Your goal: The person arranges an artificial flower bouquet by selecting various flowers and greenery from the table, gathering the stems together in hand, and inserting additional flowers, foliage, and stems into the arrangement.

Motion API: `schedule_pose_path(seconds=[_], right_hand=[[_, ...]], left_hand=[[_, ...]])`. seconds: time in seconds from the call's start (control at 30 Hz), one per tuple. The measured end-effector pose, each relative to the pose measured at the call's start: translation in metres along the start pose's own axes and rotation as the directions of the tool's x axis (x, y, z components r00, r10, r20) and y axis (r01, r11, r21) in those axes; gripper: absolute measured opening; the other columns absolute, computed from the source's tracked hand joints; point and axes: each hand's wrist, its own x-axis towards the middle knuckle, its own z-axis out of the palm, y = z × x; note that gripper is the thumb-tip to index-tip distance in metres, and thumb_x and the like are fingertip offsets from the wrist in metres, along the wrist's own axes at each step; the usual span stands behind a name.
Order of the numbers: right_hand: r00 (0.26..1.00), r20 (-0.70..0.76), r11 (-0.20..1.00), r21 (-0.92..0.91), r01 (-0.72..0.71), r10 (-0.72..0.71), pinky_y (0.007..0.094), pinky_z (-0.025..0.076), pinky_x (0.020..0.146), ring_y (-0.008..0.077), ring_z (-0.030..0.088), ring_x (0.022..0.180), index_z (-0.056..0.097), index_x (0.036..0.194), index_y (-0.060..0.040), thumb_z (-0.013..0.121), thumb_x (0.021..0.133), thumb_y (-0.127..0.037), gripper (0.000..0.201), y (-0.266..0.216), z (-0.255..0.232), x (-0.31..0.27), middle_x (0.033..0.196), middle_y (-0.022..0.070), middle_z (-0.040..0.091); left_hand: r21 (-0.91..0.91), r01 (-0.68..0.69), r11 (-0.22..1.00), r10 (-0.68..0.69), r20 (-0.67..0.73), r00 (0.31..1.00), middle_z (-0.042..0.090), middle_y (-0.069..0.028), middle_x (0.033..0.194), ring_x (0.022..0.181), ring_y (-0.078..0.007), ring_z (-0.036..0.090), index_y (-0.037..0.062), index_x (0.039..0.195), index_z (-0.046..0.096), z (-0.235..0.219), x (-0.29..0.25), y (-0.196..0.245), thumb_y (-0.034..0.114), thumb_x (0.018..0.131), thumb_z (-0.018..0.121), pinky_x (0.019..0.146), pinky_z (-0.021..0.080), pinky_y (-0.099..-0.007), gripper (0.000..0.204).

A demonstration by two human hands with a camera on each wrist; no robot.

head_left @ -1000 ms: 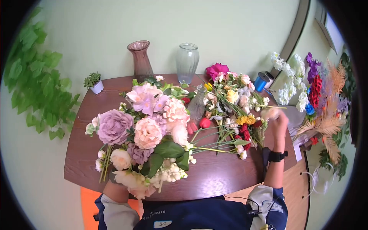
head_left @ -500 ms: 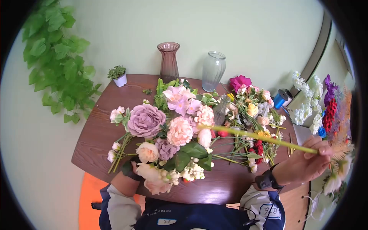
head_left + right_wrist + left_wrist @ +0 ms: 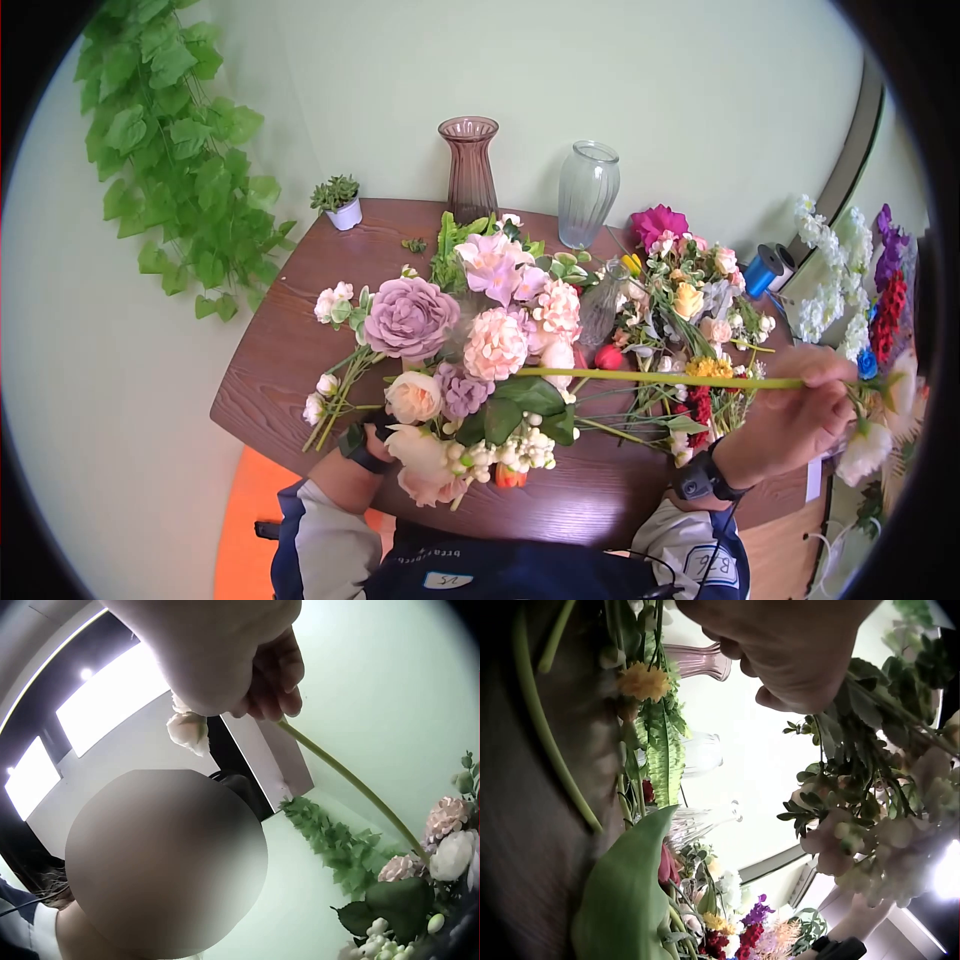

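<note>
Wood-brown and rounded, the table (image 3: 270,350) carries everything, and we read the scene down from it. Across its middle lies the bouquet (image 3: 470,350), a thick bunch of purple, pink and cream blooms with dark leaves. Our left hand (image 3: 362,440) sits at the near left of that bunch, mostly hidden under the flowers. In the left wrist view its fingers look curled close to the stalks, but we cannot tell for sure that they clasp them. To the right lies a loose heap of smaller flowers (image 3: 690,300), and at the far edge stand a pink vase (image 3: 470,165) and a clear vase (image 3: 588,195).

Our right hand (image 3: 800,415) is raised off the near right corner, fingers curled round a single long green stem (image 3: 660,378). Its pale bloom (image 3: 868,445) points right, past the hand; the bare end reaches left over the bouquet.

As we judge it, the step is feeding this stem into the bunch. We should:
- keep the stem level and low, so that the tip slides between the heads rather than across them;
- aim the tip at the stalks by the left hand;
- hold near the bloom only lightly, since a long thin stem may bend;
- steady the bunch so nothing rolls off the near edge.
</note>
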Motion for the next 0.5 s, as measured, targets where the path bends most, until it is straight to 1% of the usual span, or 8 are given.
schedule_pose_path(seconds=[0.03, 0.07, 0.13, 0.17, 0.27, 0.3, 0.37, 0.5], right_hand=[[0.999, 0.038, 0.998, -0.056, -0.033, 0.036, 0.025, 0.031, 0.043, 0.0139, 0.04, 0.049, 0.048, 0.079, -0.0005, 0.042, 0.093, -0.018, 0.022, -0.002, 0.003, -0.003, 0.059, 0.0073, 0.046], [0.999, 0.034, 0.998, -0.053, -0.034, 0.036, 0.025, 0.031, 0.043, 0.0139, 0.04, 0.049, 0.048, 0.079, -0.0005, 0.042, 0.093, -0.018, 0.022, -0.002, 0.01, -0.005, 0.059, 0.0073, 0.046], [0.978, 0.17, 0.965, -0.251, -0.078, 0.123, 0.0261, 0.034, 0.045, 0.0149, 0.044, 0.048, 0.049, 0.078, 0.0008, 0.046, 0.09, -0.018, 0.022, -0.004, 0.025, -0.007, 0.059, 0.0081, 0.047], [0.984, 0.137, 0.954, -0.293, -0.066, 0.11, 0.0264, 0.036, 0.046, 0.0156, 0.046, 0.047, 0.05, 0.078, 0.0012, 0.05, 0.089, -0.021, 0.025, -0.001, 0.03, -0.01, 0.058, 0.0088, 0.049], [0.93, 0.364, 0.947, -0.317, 0.061, 0.062, 0.0281, 0.038, 0.045, 0.0167, 0.048, 0.045, 0.053, 0.081, 0.0012, 0.051, 0.088, -0.019, 0.021, 0.003, 0.032, -0.004, 0.06, 0.0092, 0.055], [0.93, 0.362, 0.947, -0.316, 0.061, 0.061, 0.0281, 0.038, 0.045, 0.0167, 0.048, 0.045, 0.053, 0.081, 0.0012, 0.051, 0.088, -0.019, 0.021, 0.002, 0.031, -0.001, 0.06, 0.0092, 0.055], [0.853, 0.513, 0.933, -0.252, 0.258, -0.097, 0.029, 0.044, 0.044, 0.018, 0.055, 0.049, 0.056, 0.082, -0.0004, 0.059, 0.083, -0.009, 0.009, 0.0, 0.031, 0.004, 0.061, 0.0079, 0.059], [0.823, 0.562, 0.93, -0.256, 0.264, -0.079, 0.0299, 0.046, 0.045, 0.0187, 0.055, 0.048, 0.058, 0.078, -0.0006, 0.063, 0.071, -0.001, 0.009, -0.001, 0.043, 0.002, 0.061, 0.0075, 0.058]], left_hand=[[0.005, 0.001, 1.0, -0.001, 0.005, 1.0, 0.049, -0.0081, 0.109, 0.087, -0.0173, 0.039, 0.0022, 0.113, 0.051, 0.0, -0.001, 0.001, 0.01, 0.076, 0.06, 0.076, 0.026, -0.03, 0.039], [0.01, 0.001, 1.0, -0.001, 0.011, 1.0, 0.049, -0.0082, 0.109, 0.087, -0.0174, 0.039, 0.0022, 0.113, 0.051, 0.0, -0.001, 0.002, 0.01, 0.076, 0.06, 0.077, 0.026, -0.0301, 0.039], [0.023, -0.004, 1.0, 0.003, 0.022, 1.0, 0.049, -0.0083, 0.11, 0.088, -0.0177, 0.039, 0.0023, 0.113, 0.051, -0.003, 0.0, 0.005, 0.01, 0.076, 0.061, 0.077, 0.027, -0.0303, 0.04], [0.03, -0.007, 1.0, 0.007, 0.028, 1.0, 0.049, -0.0084, 0.11, 0.089, -0.0178, 0.039, 0.0023, 0.113, 0.051, -0.005, 0.001, 0.007, 0.01, 0.076, 0.061, 0.078, 0.027, -0.0303, 0.04], [0.045, -0.015, 0.999, 0.013, 0.045, 0.999, 0.049, -0.0086, 0.111, 0.09, -0.0181, 0.04, 0.0023, 0.114, 0.051, -0.009, 0.004, 0.01, 0.011, 0.075, 0.061, 0.079, 0.027, -0.0306, 0.041], [0.047, -0.016, 0.999, 0.013, 0.05, 0.999, 0.049, -0.0086, 0.111, 0.09, -0.0182, 0.04, 0.0023, 0.114, 0.051, -0.01, 0.004, 0.01, 0.011, 0.075, 0.061, 0.079, 0.027, -0.0307, 0.041], [0.049, -0.015, 0.999, 0.012, 0.057, 0.998, 0.049, -0.0087, 0.112, 0.091, -0.0185, 0.04, 0.0024, 0.114, 0.051, -0.011, 0.003, 0.011, 0.011, 0.075, 0.062, 0.08, 0.027, -0.0308, 0.041], [0.048, -0.008, 0.999, 0.005, 0.061, 0.998, 0.049, -0.009, 0.113, 0.093, -0.0189, 0.04, 0.0024, 0.115, 0.051, -0.01, -0.002, 0.012, 0.012, 0.075, 0.062, 0.082, 0.027, -0.0311, 0.043]])
